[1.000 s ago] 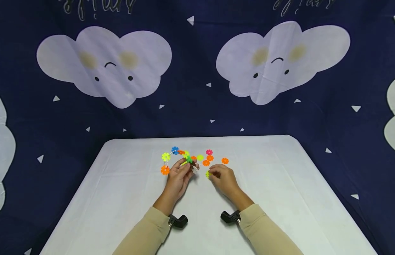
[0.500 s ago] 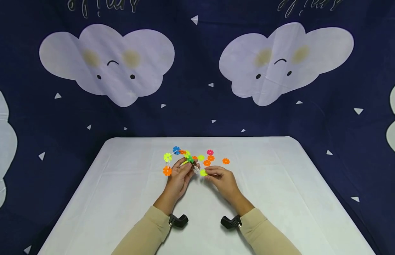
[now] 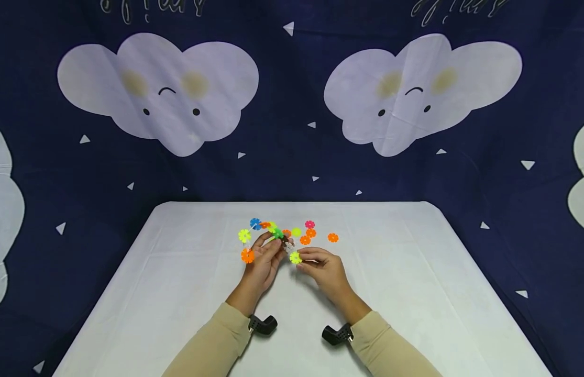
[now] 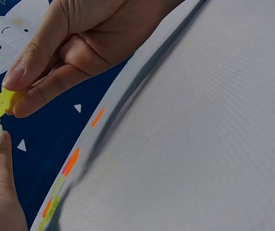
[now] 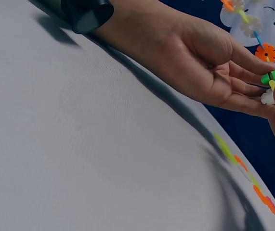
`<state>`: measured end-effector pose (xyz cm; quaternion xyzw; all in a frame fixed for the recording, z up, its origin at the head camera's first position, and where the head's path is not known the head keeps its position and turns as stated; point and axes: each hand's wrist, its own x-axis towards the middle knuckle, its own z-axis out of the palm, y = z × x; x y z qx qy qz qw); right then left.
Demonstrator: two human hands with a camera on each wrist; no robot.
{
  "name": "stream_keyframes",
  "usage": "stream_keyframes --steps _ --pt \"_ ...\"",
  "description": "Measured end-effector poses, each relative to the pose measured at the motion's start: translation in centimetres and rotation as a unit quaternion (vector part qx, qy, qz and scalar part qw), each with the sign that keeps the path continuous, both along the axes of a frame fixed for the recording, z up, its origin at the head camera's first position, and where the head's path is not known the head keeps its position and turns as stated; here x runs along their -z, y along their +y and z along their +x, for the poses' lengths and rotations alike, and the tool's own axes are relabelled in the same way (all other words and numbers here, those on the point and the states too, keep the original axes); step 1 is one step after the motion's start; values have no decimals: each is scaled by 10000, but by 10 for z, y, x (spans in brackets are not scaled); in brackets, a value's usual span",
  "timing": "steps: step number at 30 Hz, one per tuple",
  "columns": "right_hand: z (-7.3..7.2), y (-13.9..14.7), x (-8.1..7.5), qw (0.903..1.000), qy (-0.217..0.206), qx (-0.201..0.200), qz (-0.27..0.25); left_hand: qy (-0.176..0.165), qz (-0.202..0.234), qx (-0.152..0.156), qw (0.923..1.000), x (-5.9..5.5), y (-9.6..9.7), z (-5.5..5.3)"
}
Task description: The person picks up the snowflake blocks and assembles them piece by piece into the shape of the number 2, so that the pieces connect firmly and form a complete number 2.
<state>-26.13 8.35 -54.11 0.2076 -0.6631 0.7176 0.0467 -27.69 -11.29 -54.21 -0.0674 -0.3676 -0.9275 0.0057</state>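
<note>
The yellow disc [image 3: 295, 257], pinched by the right hand [image 3: 326, 269], has shifted left to the white disc [image 3: 289, 248]. The left hand [image 3: 265, 259] grips the partly built chain [image 3: 256, 224]; joining appears incomplete. Loose discs [image 3: 310, 233] remain right of the white disc.

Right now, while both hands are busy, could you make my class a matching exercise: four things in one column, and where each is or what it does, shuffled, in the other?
1. left hand
2. right hand
3. blue flower
4. pink flower

A. lies loose on the table, just beyond an orange flower
B. holds the flower chain
C. is joined into the flower chain
D. pinches a yellow flower

Pairs: 1-B, 2-D, 3-C, 4-A
</note>
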Motion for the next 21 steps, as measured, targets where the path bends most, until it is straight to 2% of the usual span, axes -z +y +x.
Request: stream_keyframes --steps 7,13,21 --pt "1 0 -3 9992 -285 29 -263 -100 215 -14 9997 -2 1 0" --pt "0 0 0 9972 -443 -210 -556 -158 238 -66 9996 -3 3 0" --pt "0 0 2 9952 -441 -326 -816 -87 263 -37 9996 -3 2 1"
